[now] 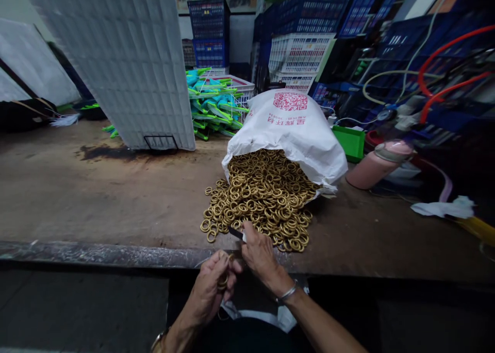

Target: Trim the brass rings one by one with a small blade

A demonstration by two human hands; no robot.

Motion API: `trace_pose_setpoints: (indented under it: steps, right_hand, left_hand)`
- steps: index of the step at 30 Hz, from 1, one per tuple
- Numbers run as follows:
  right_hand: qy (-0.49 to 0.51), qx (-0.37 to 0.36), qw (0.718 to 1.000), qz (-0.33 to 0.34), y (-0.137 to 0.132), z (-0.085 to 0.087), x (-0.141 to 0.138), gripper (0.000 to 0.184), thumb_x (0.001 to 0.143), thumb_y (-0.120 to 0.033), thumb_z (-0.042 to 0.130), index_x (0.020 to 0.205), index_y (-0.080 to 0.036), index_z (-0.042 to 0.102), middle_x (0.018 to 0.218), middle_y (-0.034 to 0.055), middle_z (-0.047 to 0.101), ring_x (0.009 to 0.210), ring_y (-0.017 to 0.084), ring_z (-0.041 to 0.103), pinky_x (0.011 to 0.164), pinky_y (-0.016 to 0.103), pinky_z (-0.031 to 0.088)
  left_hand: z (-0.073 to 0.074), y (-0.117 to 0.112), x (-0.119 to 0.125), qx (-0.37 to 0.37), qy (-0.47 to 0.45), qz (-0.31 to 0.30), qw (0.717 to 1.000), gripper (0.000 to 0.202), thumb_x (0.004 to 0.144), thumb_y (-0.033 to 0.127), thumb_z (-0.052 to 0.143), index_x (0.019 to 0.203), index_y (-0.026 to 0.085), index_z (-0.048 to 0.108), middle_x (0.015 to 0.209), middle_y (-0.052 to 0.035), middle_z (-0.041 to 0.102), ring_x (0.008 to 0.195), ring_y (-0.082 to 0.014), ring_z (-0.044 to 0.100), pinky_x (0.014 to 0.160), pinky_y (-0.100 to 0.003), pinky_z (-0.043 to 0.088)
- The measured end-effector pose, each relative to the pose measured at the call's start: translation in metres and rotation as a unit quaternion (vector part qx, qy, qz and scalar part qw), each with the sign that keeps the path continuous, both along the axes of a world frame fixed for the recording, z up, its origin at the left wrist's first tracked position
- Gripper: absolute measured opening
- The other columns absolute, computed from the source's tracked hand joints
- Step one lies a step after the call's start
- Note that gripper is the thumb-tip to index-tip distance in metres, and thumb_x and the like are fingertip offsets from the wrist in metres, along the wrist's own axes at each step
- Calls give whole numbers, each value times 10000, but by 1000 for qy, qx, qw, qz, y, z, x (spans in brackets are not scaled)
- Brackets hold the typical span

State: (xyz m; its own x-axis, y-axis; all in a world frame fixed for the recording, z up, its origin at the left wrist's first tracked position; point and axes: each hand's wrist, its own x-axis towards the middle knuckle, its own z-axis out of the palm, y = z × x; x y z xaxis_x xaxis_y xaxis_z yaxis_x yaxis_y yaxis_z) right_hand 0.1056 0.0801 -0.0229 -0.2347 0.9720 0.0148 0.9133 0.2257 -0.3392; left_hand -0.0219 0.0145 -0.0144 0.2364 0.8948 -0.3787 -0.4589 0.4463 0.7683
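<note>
My left hand (pixel 214 283) is closed around a few brass-coloured rings (pixel 223 281), just in front of the table's near edge. Close by on its right, my right hand (pixel 258 250) grips a knife (pixel 235 233) whose dark blade points up and to the left; most of its handle is hidden by my fingers. Beyond both hands lies a heap of brass-coloured rings (pixel 266 203), spilling out of a white woven sack (pixel 290 131) that rests on its side with red print on it.
The brown wooden table (pixel 162 208) has a worn front edge. A grey-white panel (pixel 150 69) stands at back left, beside green and blue plastic parts (pixel 214 105). At right are a pink bottle (pixel 379 165), a green tray (pixel 349 143) and red hoses (pixel 429 98). Stacked crates (pixel 297 49) fill the back.
</note>
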Motion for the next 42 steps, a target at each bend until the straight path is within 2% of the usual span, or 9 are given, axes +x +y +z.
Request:
trace_pose_setpoints:
  steps: [6,9,13,19,21,26,31,35,42]
  right_hand:
    - [-53,-12,998,-32,16,-2,-19,293,757,-133,453,1047,-176,446,809,72,652,731,200,609,607,267,322]
    - [-68,-15,997,-40,19,-2,-22,278,744,-126,459,1016,-180,463,798,75,654,742,214,609,612,274,322]
    - [-54,8,997,-48,20,-7,-19,280,718,-89,438,976,-188,485,753,55,648,700,203,602,585,260,301]
    - [128,12,991,-36,15,-10,-2,218,741,-98,402,903,-199,505,696,9,614,634,140,562,576,219,316]
    - [230,3,973,-32,9,-8,3,127,794,-174,374,841,-195,491,716,9,588,623,125,536,574,209,342]
    - [407,-91,909,-18,-9,-3,11,129,836,-301,374,794,-201,444,590,-55,464,516,94,461,525,195,375]
    - [456,-154,876,-21,-18,0,11,153,809,-343,431,786,-194,456,606,-52,487,538,96,473,530,204,390]
    - [439,-141,886,-42,-18,2,12,182,785,-362,455,733,-189,467,585,-57,471,546,98,460,555,215,384]
    - [439,-145,885,-56,-21,7,14,149,756,-327,482,710,-186,473,613,-53,486,586,94,462,582,206,375]
  left_hand:
    - [1,7,-7,-44,-60,41,996,233,692,355,631,791,172,527,722,-13,580,455,-61,436,386,-169,286]
    - [-2,8,-12,-71,-109,32,991,294,675,292,648,927,195,531,721,-1,576,501,-76,479,406,-168,304]
    - [-11,11,-16,-114,-143,56,982,210,679,282,666,816,161,564,735,-14,586,582,-88,531,442,-167,337]
    - [-9,21,-9,-75,-99,66,990,218,656,272,693,710,154,519,703,-2,574,586,-93,539,408,-150,333]
    - [-7,24,-4,-67,-75,72,992,256,634,275,707,762,160,517,678,8,566,563,-92,542,394,-143,334]
    - [-9,27,8,-45,-25,85,995,335,658,356,677,886,175,513,648,17,565,524,-97,543,361,-140,333]
    - [-9,23,13,11,-9,53,998,256,721,376,617,728,141,515,627,12,529,457,-49,441,351,-131,296]
    - [-10,19,15,44,66,37,996,273,729,399,606,691,149,502,538,46,470,400,-32,370,352,-135,280]
    - [-6,15,21,-13,35,0,999,277,718,404,607,704,178,446,518,74,436,360,-22,325,342,-133,225]
